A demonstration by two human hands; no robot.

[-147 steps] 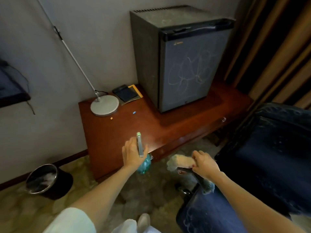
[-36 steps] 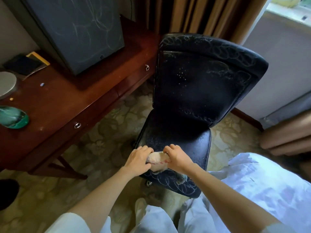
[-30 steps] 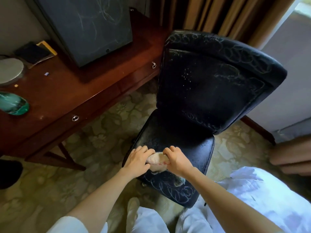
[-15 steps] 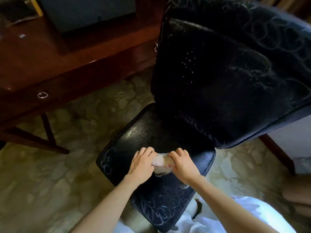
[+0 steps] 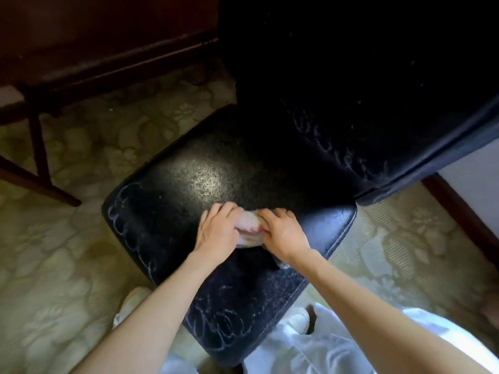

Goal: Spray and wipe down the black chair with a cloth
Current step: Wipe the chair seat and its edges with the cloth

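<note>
Both curled tight: left grip and right grip clutch the bunched cloth on the black chair; wadded so small, it could skip marks.

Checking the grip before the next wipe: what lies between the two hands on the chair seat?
In the head view, the bunched pale cloth lies between the left hand and the right hand. Both grip it, resting on the black chair seat.
</note>
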